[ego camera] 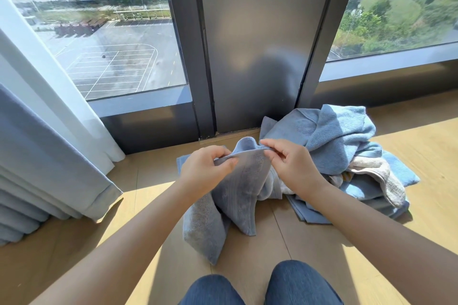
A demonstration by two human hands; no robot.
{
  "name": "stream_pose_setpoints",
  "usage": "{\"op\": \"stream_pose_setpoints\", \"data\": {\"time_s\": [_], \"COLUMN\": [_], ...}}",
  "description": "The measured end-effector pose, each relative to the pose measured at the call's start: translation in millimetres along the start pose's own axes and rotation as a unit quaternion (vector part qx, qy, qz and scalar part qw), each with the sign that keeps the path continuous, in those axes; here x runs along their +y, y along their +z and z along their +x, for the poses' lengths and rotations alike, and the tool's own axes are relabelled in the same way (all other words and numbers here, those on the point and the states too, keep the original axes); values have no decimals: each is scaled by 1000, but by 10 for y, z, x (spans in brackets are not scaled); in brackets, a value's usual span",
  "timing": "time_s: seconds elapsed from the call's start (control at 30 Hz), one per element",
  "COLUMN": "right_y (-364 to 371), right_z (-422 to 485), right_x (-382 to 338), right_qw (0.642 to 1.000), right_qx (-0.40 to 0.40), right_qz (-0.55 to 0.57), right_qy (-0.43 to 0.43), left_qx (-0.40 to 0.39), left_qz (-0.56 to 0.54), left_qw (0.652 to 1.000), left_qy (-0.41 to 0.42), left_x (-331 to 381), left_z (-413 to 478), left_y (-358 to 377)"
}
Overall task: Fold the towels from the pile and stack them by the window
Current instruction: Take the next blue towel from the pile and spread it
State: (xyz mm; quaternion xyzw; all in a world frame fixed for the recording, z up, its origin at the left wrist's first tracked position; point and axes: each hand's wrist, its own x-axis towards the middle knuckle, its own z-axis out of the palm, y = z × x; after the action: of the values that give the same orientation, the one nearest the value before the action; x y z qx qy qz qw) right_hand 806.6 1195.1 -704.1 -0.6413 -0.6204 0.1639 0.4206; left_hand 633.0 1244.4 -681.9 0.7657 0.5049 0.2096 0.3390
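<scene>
grey-blue curtain (49, 156) hung in heavy folds at the far left, with a white sheer panel (37, 57) beside it against the window glass (119, 57). a dark metal window post (255, 44) rose in the middle. on the wooden floor (247, 267) just before the post, the corner of a flat blue towel (180, 162) showed, mostly hidden behind the left hand (205, 171). that hand pinched the top hem of a slate-blue towel (238, 193) between thumb and curled fingers, holding it up. the towel hung in loose folds, its lower end resting on the floor ahead of the denim-clad knees (297, 285). the right hand (290, 163) pinched the same hem just beside the left, thumb and forefinger closed on it, the other fingers loosely bent. to the right a rumpled pile of light blue towels (334, 146) lay against the base of the post, a beige towel (381, 176) draped over its right side.
</scene>
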Motion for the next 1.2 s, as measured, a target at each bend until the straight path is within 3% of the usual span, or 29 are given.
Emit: {"op": "stream_pose_setpoints", "data": {"time_s": [0.17,0.33,0.63,0.73,0.87,1.07,1.2], "right_y": [9,21,-131,-269,-378,-816,-1058], "right_z": [-22,-32,100,170,199,453,511], "right_x": [119,101,-131,-192,-301,-438,-486], "right_qw": [989,992,988,988,979,955,947], "right_qx": [-45,-30,58,81,103,227,260], "right_qz": [-115,-99,-74,-59,-63,-85,-88], "right_qy": [-79,-66,-122,-121,-161,-173,-167], "left_qx": [31,25,-50,5,94,86,70], "left_qz": [60,74,149,127,130,128,44], "left_qw": [998,996,977,977,976,975,989], "left_qy": [3,-31,-142,-172,-148,-162,-122], "left_x": [10,30,3,-71,-114,-305,-361], "left_z": [-19,-27,105,96,61,30,-7], "left_y": [13,48,10,-37,-66,-65,-49]}}
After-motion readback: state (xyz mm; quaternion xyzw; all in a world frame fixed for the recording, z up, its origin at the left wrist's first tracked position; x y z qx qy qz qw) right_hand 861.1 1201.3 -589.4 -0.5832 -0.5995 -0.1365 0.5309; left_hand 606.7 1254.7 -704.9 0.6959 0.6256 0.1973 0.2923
